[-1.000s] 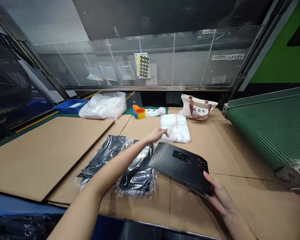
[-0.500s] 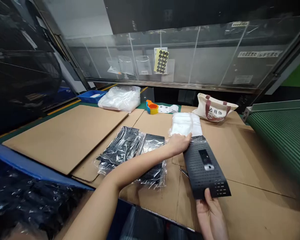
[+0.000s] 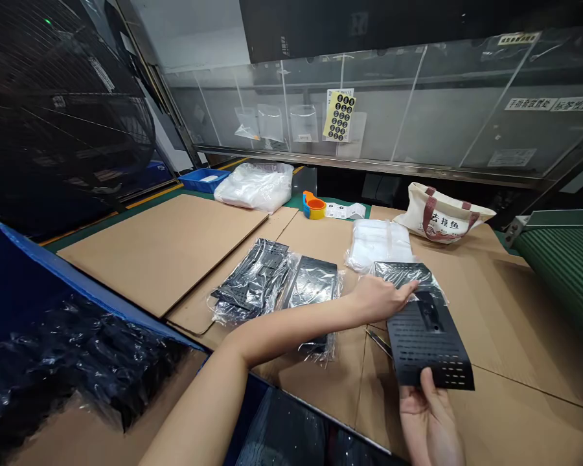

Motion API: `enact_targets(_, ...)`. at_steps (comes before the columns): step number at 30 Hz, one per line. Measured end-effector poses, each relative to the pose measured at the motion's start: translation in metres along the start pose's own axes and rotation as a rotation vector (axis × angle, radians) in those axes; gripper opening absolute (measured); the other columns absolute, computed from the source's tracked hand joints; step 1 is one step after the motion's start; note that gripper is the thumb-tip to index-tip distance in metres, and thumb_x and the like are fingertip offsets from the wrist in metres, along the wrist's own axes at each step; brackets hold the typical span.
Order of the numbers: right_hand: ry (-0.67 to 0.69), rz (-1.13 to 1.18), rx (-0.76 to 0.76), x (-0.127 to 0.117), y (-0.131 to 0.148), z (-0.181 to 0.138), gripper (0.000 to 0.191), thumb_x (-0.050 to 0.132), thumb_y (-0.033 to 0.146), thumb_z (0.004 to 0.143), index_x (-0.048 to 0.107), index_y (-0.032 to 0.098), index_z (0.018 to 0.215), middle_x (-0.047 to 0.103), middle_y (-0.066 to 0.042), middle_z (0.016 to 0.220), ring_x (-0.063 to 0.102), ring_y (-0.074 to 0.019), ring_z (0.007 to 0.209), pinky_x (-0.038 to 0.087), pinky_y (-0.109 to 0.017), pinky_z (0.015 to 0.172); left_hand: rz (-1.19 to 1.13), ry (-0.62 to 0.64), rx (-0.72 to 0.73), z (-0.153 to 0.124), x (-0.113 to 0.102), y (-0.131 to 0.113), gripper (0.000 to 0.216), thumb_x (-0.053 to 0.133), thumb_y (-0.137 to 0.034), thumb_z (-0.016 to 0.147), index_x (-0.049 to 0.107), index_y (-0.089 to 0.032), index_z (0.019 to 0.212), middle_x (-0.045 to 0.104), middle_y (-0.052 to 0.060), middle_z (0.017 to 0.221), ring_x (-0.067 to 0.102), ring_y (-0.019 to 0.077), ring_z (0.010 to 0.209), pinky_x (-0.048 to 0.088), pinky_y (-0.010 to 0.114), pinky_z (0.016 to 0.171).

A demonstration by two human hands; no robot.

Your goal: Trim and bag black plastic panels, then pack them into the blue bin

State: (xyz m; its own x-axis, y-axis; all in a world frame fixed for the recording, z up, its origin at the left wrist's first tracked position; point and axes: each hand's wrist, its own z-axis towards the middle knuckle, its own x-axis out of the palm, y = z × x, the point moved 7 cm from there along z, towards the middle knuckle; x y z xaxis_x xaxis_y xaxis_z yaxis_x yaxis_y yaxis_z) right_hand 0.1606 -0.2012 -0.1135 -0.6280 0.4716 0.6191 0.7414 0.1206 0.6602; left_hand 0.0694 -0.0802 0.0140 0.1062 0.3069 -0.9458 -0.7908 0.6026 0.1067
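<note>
A flat black panel (image 3: 408, 353) with rows of slots lies tilted between my hands. My right hand (image 3: 430, 417) pinches its near end, thumb on top and fingers below. A clear plastic bag (image 3: 430, 278) covers the panel's far end, and my left hand (image 3: 386, 298) grips the bag's edge over the panel. Just beyond is a stack of white plastic bags (image 3: 381, 243). A slim metal tool (image 3: 379, 340) lies partly hidden by the panel's left side. To the left are bagged black panels (image 3: 252, 278), some partly behind my left forearm.
A large cardboard sheet (image 3: 170, 239) lies at left on the cardboard-covered table. Behind stand a blue tray (image 3: 201, 181), a bulky plastic bundle (image 3: 255, 186), a tape roll (image 3: 315, 206) and a cloth bag (image 3: 444, 217). A blue bin (image 3: 24, 259) holds bagged black pieces; a green conveyor (image 3: 563, 249) is at right.
My left hand has drawn the clear bag toward me, over more of the panel's far end. The view has turned left, showing more of the blue bin.
</note>
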Motion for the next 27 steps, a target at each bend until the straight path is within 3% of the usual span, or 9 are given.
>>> enact_targets(4,0.010,-0.090,0.134,0.001,-0.006,0.002,0.041,0.095,0.034,0.039,0.072,0.027,0.072,0.076,0.005,0.077,0.069,-0.0106,0.061,0.057,-0.013,0.054,0.003,-0.022,0.028,-0.005,-0.007,-0.006,0.042,0.038,-0.027,0.098,0.056,-0.015,0.134,0.068,0.010,0.062,0.067,0.0201,0.056,0.037,0.025,0.044)
enact_targets(8,-0.049,-0.003,0.039,0.003,0.009,0.001,0.040,0.094,0.034,0.043,0.069,0.025,0.073,0.074,0.006,0.077,0.069,-0.0091,0.067,0.058,-0.014,0.064,0.041,-0.009,0.093,-0.009,-0.010,-0.015,0.042,0.038,-0.027,0.098,0.052,-0.017,0.137,0.066,0.006,0.059,0.064,0.0175,0.051,0.037,0.023,0.043)
enact_targets(12,-0.052,-0.045,0.176,0.008,-0.001,-0.004,0.044,0.095,0.026,0.034,0.066,0.021,0.066,0.072,0.006,0.071,0.066,-0.0098,0.060,0.054,-0.014,0.050,0.037,-0.004,0.075,-0.011,-0.011,-0.020,0.043,0.033,-0.027,0.100,0.050,-0.017,0.138,0.068,0.007,0.064,0.066,0.0174,0.055,0.036,0.023,0.044)
enact_targets(17,0.006,0.016,-0.050,0.011,0.004,-0.004,0.038,0.089,0.037,0.055,0.070,0.024,0.084,0.076,0.002,0.088,0.069,-0.0116,0.078,0.058,-0.019,0.071,0.032,-0.004,0.144,-0.016,-0.011,-0.034,0.043,0.036,-0.032,0.100,0.048,-0.022,0.140,0.067,0.004,0.061,0.065,0.0162,0.052,0.031,0.022,0.042)
enact_targets(21,0.034,-0.108,0.135,0.010,-0.014,-0.007,0.041,0.092,0.031,0.045,0.071,0.022,0.079,0.075,0.001,0.083,0.070,-0.0139,0.071,0.054,-0.015,0.051,0.044,-0.046,0.122,-0.018,-0.018,-0.033,0.043,0.036,-0.029,0.100,0.051,-0.020,0.139,0.067,0.006,0.062,0.063,0.0150,0.051,0.028,0.023,0.040)
enact_targets(27,0.002,0.024,-0.049,0.012,-0.002,-0.005,0.035,0.088,0.037,0.055,0.072,0.025,0.083,0.075,0.003,0.089,0.069,-0.0121,0.079,0.057,-0.019,0.076,0.004,0.005,0.164,-0.027,-0.018,-0.047,0.044,0.034,-0.036,0.100,0.048,-0.026,0.140,0.067,0.006,0.063,0.062,0.0161,0.049,0.031,0.023,0.039)
